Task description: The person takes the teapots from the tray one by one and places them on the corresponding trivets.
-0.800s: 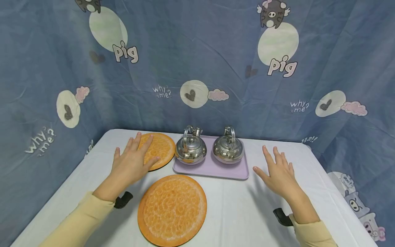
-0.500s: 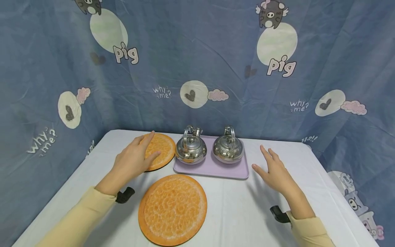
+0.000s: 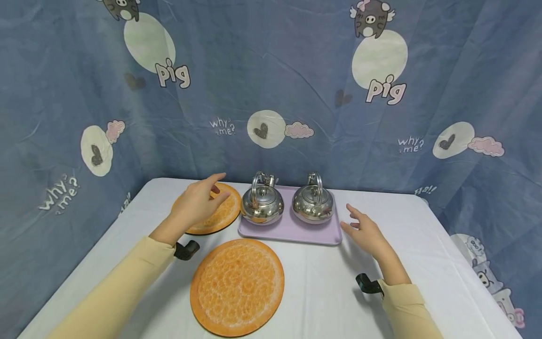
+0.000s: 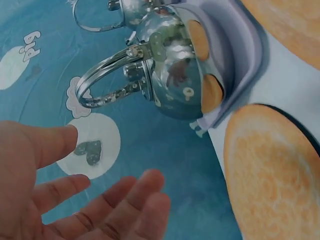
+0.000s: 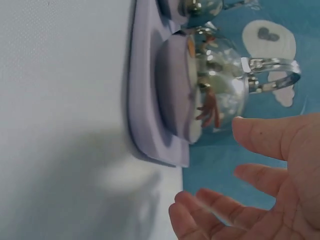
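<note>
Two shiny metal kettles, the left one [image 3: 263, 207] and the right one [image 3: 312, 206], stand upright on a lilac tray [image 3: 288, 234] with their handles raised. Over the back round orange mat [image 3: 222, 214] hovers my left hand [image 3: 195, 203], fingers extended and holding nothing, to the left of the left kettle [image 4: 175, 70]. Just past the tray's right edge is my right hand [image 3: 367, 233], its fingers relaxed and apart, with nothing in it. In the right wrist view the right kettle [image 5: 222, 85] is near the thumb, not touched.
A larger-looking round orange mat [image 3: 237, 287] lies at the front of the white-covered table [image 3: 322, 292], left of the middle. Behind and beside the table hangs a blue printed cloth [image 3: 271, 61]. A dark device is strapped at each wrist.
Both hands have moved inward toward the kettles, the left hand to the right and the right hand to the left. Their fingers are less spread than before. The kettles have stayed in place.
</note>
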The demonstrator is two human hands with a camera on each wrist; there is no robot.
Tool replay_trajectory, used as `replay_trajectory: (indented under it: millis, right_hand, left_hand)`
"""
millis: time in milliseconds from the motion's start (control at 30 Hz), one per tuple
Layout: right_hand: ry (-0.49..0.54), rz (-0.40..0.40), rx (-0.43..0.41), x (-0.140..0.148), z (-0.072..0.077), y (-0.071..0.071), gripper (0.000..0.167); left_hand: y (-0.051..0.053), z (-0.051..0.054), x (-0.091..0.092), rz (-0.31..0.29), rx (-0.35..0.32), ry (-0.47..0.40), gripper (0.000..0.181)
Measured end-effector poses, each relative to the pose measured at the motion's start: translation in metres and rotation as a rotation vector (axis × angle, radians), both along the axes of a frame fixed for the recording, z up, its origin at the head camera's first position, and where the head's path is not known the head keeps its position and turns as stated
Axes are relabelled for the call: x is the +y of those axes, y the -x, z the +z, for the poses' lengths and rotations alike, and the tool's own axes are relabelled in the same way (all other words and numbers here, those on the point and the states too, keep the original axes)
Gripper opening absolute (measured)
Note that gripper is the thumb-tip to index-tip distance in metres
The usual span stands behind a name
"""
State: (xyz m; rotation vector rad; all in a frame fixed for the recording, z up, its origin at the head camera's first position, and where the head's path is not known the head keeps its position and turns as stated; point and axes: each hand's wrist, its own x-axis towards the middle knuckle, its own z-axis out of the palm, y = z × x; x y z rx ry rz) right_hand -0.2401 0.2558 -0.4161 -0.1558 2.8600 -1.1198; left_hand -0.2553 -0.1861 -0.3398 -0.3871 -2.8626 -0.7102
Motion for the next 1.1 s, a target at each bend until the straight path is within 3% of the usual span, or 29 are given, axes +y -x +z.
replay_trajectory:
  millis: [200,433,600,1100]
  right_hand:
    - [0.127,-0.016,-0.090,-0.003,-0.012,0.009,0.069]
    - [0.252,-0.016,-0.095,-0.003,-0.021,0.014,0.068]
    - [0.328,-0.032,-0.112,-0.002,-0.029,0.017,0.068]
    - [0.293,-0.043,-0.090,0.002,-0.039,0.017,0.059]
  left_hand:
    - [0.019,-0.002,0.008,-0.019,-0.096,-0.117,0.055]
    - [0.033,-0.004,0.017,-0.013,-0.198,-0.258,0.055]
    - [0.040,-0.007,0.023,-0.042,-0.286,-0.402,0.053]
    - [0.053,-0.014,0.035,-0.100,-0.404,-0.642,0.053]
